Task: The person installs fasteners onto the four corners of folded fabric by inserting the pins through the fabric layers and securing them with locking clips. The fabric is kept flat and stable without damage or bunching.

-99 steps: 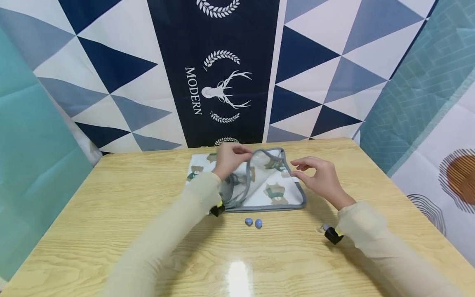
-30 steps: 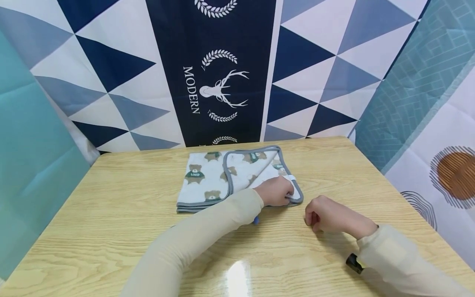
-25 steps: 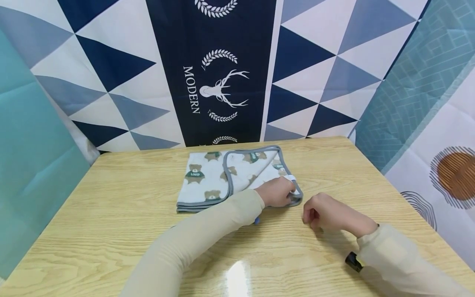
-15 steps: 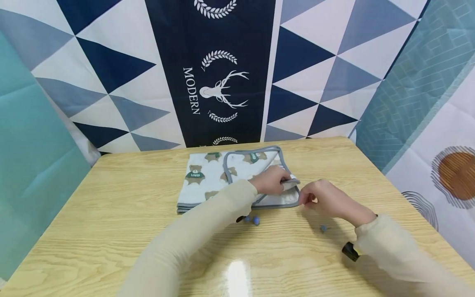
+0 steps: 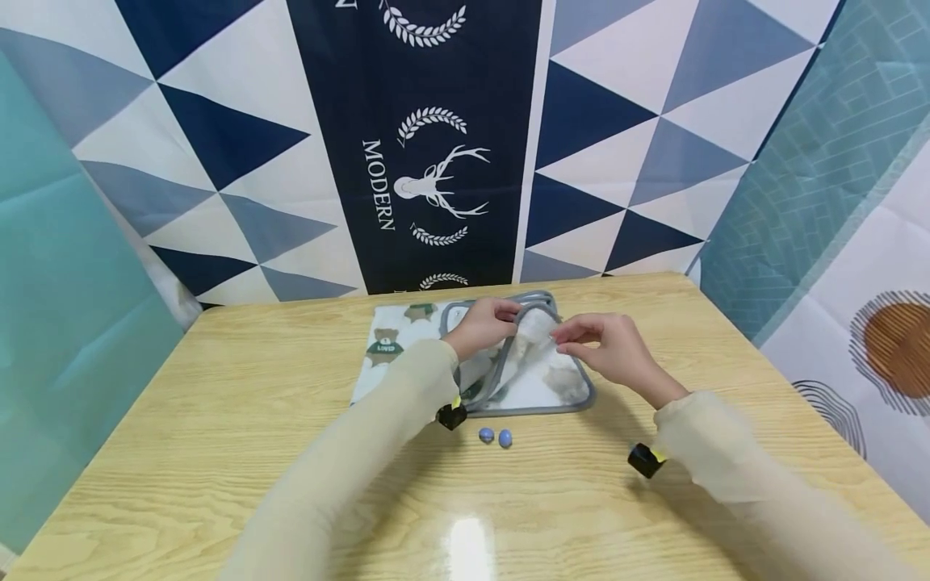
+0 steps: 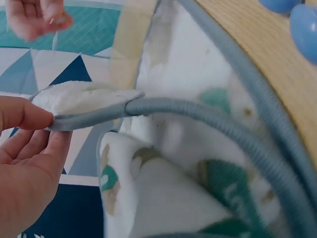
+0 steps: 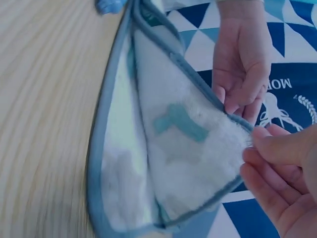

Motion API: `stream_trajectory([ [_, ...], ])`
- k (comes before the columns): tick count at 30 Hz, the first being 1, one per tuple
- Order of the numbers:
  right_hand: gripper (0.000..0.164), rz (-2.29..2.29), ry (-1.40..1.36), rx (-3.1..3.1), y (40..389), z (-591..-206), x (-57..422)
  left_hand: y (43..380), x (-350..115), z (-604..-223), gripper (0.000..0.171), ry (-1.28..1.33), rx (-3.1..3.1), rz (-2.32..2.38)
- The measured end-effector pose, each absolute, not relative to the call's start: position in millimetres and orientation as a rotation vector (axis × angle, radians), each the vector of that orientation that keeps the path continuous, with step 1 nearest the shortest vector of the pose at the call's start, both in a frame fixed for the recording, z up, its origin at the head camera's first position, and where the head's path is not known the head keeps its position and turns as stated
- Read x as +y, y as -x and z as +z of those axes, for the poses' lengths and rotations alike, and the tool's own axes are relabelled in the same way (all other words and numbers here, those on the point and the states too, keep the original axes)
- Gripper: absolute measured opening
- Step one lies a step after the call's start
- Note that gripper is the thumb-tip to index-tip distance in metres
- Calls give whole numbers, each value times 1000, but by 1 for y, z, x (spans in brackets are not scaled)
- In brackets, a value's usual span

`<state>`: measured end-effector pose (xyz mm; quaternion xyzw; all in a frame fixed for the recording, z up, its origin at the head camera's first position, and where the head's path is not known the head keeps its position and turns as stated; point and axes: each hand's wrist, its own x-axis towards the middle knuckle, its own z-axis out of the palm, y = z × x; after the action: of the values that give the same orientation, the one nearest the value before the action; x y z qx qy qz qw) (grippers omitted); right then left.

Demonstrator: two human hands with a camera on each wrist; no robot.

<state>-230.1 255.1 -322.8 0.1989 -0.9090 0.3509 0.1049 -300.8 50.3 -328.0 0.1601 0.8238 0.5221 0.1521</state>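
A white blanket [image 5: 541, 367] with brown bears and grey binding lies folded at the back of the table. My left hand [image 5: 483, 324] pinches the bound edge of its top layer, thumb above and fingers below, and holds that flap [image 6: 173, 109] raised. Right of the flap, my right hand [image 5: 603, 343] hovers over the blanket with thumb and fingertips together. In the left wrist view a thin, pale, pointed piece [image 6: 55, 40] shows at its fingertips; its kind is too small to tell. Two blue knobs [image 5: 496, 436] lie in front of the blanket.
The wooden table [image 5: 218, 420] ends at a patterned cloth wall [image 5: 436, 161] behind the blanket. A teal cloth [image 5: 73, 323] hangs on the left. Black wrist cameras [image 5: 452, 415] sit under both forearms.
My left hand has moved from the blanket's front right corner back and leftward, lifting the top layer. My right hand has moved from the table beside the corner to over the blanket.
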Motion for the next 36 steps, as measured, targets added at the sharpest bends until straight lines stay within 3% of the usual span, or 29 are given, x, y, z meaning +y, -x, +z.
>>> stream_trajectory([
  [7,18,1245,-475,-2621,241,-327,245,298,50,-330,39,-365,2317,1567],
  [36,13,1223,-400,-2595,245,-333,235,286,50,-329,32,-347,2303,1594],
])
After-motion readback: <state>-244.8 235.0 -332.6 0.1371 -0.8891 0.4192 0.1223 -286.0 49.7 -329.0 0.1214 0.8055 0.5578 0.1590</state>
